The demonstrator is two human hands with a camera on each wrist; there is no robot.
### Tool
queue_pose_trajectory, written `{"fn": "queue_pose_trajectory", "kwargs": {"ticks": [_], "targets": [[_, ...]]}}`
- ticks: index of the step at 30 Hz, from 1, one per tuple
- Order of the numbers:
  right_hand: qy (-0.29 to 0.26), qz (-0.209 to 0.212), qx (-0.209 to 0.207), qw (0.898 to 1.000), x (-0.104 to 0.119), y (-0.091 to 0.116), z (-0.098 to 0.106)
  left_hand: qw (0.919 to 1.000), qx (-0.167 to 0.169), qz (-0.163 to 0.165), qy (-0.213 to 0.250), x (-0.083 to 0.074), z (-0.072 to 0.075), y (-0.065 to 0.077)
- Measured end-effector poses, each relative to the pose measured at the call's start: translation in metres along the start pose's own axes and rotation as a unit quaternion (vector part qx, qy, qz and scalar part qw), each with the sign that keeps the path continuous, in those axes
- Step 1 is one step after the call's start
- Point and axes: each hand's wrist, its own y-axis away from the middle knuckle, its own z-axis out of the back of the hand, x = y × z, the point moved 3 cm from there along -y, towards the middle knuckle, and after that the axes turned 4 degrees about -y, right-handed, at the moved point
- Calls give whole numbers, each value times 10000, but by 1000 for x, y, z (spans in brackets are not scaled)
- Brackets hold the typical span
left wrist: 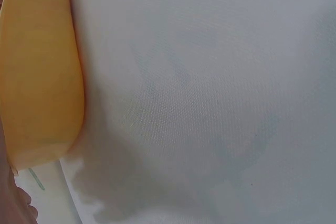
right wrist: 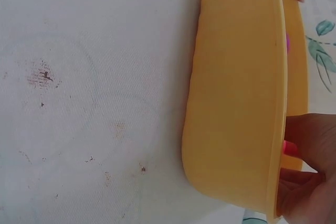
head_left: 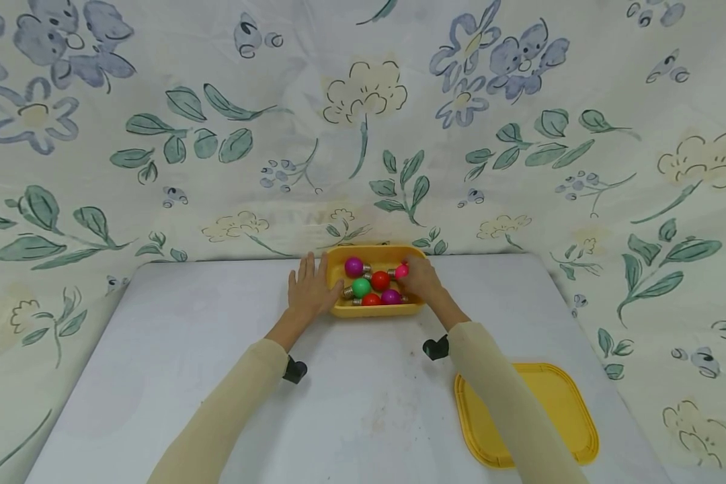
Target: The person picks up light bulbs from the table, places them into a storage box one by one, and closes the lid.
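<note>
A yellow plastic bin [head_left: 375,311] stands at the back of the white table, with several toy light bulbs inside: a green bulb [head_left: 361,288], a purple bulb [head_left: 353,267], a red bulb [head_left: 380,280] and others. My left hand [head_left: 312,288] rests against the bin's left end, fingers straight and spread, thumb at the rim. Over the right end, my right hand [head_left: 420,277] reaches inside and pinches a pink bulb [head_left: 402,271] between thumb and fingers. The right wrist view shows pink [right wrist: 290,149] between them; the bin wall hides the rest.
A yellow tray [head_left: 556,396] lies at the front right of the table [head_left: 363,396], partly under my right sleeve. A flowered cloth [head_left: 363,134] hangs directly behind the bin. Dark wrist cameras [head_left: 435,348] sit below both wrists.
</note>
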Motion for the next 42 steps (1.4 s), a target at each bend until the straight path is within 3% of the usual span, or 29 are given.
{"fn": "queue_pose_trajectory", "kwargs": {"ticks": [26, 42], "targets": [[34, -27, -48, 10000, -5, -1, -2, 10000, 10, -19, -46, -1, -1, 1], [-3, 444, -113, 9990, -4, 11, 14, 10000, -25, -25, -41, 0, 0, 0]]}}
